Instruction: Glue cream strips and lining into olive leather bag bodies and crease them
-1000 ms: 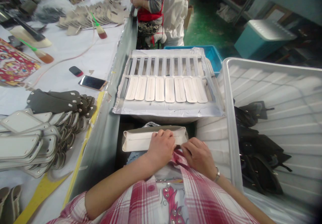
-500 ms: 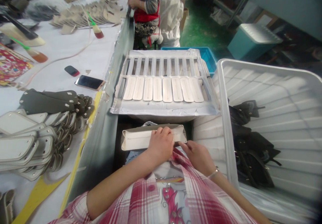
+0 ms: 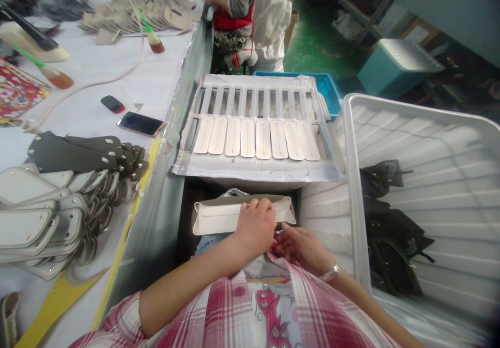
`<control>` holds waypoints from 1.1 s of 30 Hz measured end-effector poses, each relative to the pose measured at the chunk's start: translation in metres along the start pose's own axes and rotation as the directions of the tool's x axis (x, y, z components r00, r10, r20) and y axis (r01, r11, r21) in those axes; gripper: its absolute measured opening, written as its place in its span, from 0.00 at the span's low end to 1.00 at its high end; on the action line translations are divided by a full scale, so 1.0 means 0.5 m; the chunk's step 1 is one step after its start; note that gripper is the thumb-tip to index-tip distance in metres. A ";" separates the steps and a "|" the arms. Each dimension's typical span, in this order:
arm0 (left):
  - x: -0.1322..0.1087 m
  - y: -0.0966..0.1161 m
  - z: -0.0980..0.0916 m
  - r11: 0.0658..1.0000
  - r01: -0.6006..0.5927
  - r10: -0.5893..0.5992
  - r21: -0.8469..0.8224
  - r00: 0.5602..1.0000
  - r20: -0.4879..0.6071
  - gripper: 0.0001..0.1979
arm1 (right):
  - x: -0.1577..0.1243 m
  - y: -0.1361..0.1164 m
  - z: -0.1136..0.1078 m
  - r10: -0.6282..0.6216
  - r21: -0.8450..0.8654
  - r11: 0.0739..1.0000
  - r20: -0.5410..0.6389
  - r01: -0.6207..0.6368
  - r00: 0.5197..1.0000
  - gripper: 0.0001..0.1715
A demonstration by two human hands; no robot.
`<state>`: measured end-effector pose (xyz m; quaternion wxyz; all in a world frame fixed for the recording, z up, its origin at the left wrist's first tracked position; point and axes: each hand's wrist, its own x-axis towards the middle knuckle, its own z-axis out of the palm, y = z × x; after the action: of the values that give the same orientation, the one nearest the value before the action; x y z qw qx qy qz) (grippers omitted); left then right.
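On my lap lies a bag-like piece (image 3: 219, 219) with a long cream panel facing up and dark grey-green sides. The panel has a thin line along its middle. My left hand (image 3: 255, 228) lies across this piece, with its fingers bent over the panel and gripping it. Close to the piece's lower right edge is my right hand (image 3: 302, 246), its fingers curled together by the checked shirt (image 3: 219, 306). What those fingers hold, if anything, is hidden.
Ahead stands a white slotted rack (image 3: 250, 168) with several cream strips (image 3: 263, 139). A large white bin (image 3: 449, 181) with dark bags (image 3: 394, 233) is at right. The left table carries stacked panels (image 3: 27, 225), a phone (image 3: 140, 124) and glue bottles (image 3: 154, 40). Beyond, a person (image 3: 234, 4) works.
My right hand has drawn slightly back from the piece's edge, its fingers now more curled. My left hand keeps its grip. The view has shifted a little.
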<state>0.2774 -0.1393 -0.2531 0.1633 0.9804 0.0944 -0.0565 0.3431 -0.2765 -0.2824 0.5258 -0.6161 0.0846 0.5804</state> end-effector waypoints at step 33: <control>-0.089 -0.117 -0.037 0.988 0.043 -0.068 -0.148 0.983 -0.172 0.12 | 0.032 0.003 0.133 0.051 -0.004 0.999 0.084 -0.051 0.995 0.23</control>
<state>0.2236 -0.0864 -0.2475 0.2228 0.9643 0.1396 0.0329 0.3057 -0.2196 -0.2809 0.5134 -0.5893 0.0779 0.6189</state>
